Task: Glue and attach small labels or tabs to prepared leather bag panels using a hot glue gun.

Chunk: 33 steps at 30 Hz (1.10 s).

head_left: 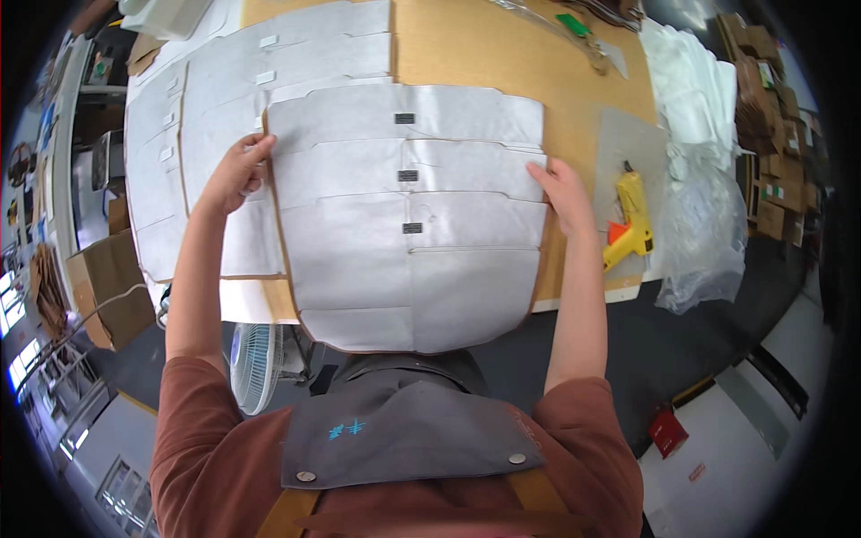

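A stack of flat grey die-cut cardboard sheets with brown edges and small black tabs lies on the wooden table in front of me. My left hand grips the stack's left edge, fingers curled over the top sheet. My right hand presses against the stack's right edge with the fingers extended. The stack's near end hangs over the table's front edge above my apron.
More grey sheets lie spread to the left and behind. A yellow glue gun rests on a grey mat at the right, beside clear plastic bags. A small fan and cardboard boxes stand on the floor at the left.
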Each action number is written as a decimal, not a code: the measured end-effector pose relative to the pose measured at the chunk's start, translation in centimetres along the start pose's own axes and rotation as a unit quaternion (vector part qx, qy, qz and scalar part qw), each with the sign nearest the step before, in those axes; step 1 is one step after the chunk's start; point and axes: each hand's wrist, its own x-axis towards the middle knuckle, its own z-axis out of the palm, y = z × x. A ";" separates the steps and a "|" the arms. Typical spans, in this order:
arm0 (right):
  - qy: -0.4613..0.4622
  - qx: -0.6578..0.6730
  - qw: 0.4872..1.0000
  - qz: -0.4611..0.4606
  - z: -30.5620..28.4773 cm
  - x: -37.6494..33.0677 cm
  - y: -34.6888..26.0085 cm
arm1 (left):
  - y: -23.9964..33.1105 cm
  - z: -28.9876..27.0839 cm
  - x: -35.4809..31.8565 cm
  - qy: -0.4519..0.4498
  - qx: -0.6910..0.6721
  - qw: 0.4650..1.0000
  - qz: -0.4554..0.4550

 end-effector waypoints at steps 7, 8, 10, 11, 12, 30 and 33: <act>0.011 0.060 0.996 -0.058 2.6 -4.4 1.6 | -3.2 1.4 -5.2 0.039 0.186 0.982 0.007; 0.097 -0.101 0.985 -0.100 3.0 -4.6 2.7 | -3.6 1.9 -6.0 0.028 0.224 0.973 0.053; 0.173 -0.257 0.940 -0.144 3.9 -5.2 2.7 | -5.8 2.8 -6.2 0.073 0.239 0.949 0.194; 0.170 -0.231 0.950 -0.122 4.1 -5.8 1.8 | -5.7 3.0 -6.9 0.077 0.217 0.963 0.142; 0.171 -0.205 0.958 -0.100 4.0 -6.2 0.8 | -4.9 3.3 -7.4 0.080 0.215 0.963 0.143; 0.207 -0.178 0.955 -0.116 1.9 1.9 -0.4 | -2.6 4.9 -0.9 0.167 0.254 0.940 0.156; 0.207 -0.187 0.954 -0.106 2.0 1.2 -1.2 | -2.3 5.2 -1.4 0.189 0.261 0.927 0.192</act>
